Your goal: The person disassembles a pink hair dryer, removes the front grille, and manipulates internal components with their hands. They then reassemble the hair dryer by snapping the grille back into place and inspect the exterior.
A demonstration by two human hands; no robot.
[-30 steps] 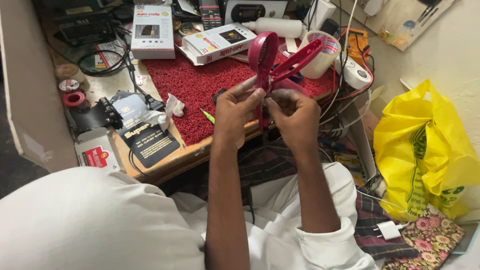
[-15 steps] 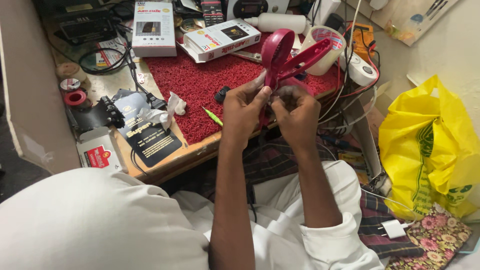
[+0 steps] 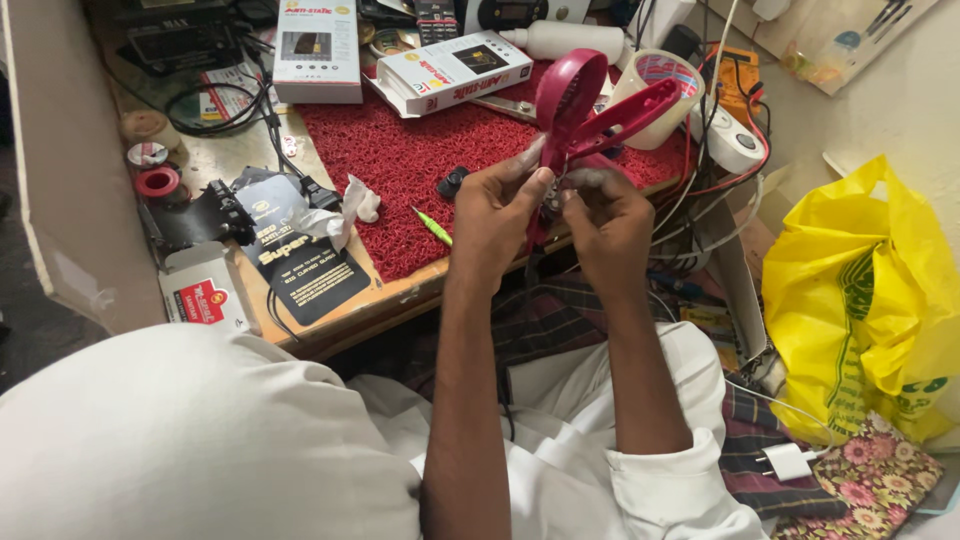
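Head view, looking down over a cluttered worktop (image 3: 400, 300). The left hand (image 3: 500, 215) and right hand (image 3: 608, 222) meet above the worktop's front edge, both grips closed on a magenta handheld fan (image 3: 585, 110) held upright between them, fingertips pinching at its base; what lies between the fingertips is too small to tell. The fan's round head rises above the hands, over a red textured mat (image 3: 420, 160). On the mat lie a small green tool (image 3: 433, 226) and a white product box (image 3: 455, 70). A roll of tape (image 3: 660, 85) stands behind the fan. A yellow plastic bag (image 3: 860, 300) sits at right, off the worktop.
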